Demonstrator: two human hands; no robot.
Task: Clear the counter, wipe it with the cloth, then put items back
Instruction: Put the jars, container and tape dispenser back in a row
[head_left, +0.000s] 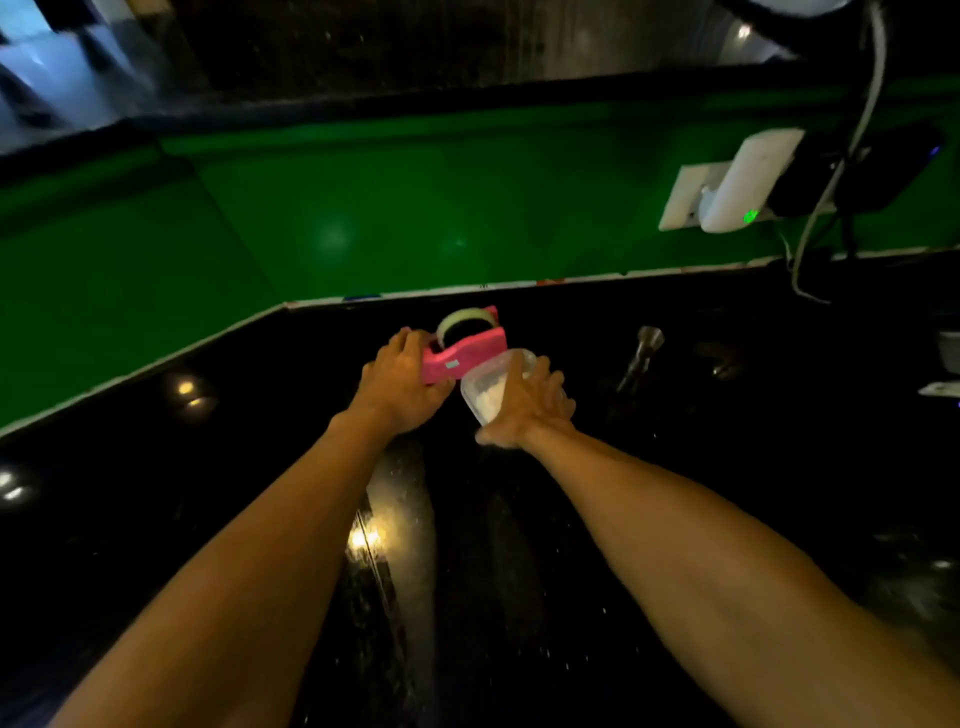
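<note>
A pink tape dispenser with a roll of pale tape on top sits near the back of the black counter, and my left hand grips its left end. My right hand is wrapped around a clear plastic container with white contents, tilted, right beside the dispenser. No cloth is in view.
A metal, funnel-ended tool lies on the counter to the right of my hands. White devices and cables hang on the green wall at the right. Small pale objects show at the right edge.
</note>
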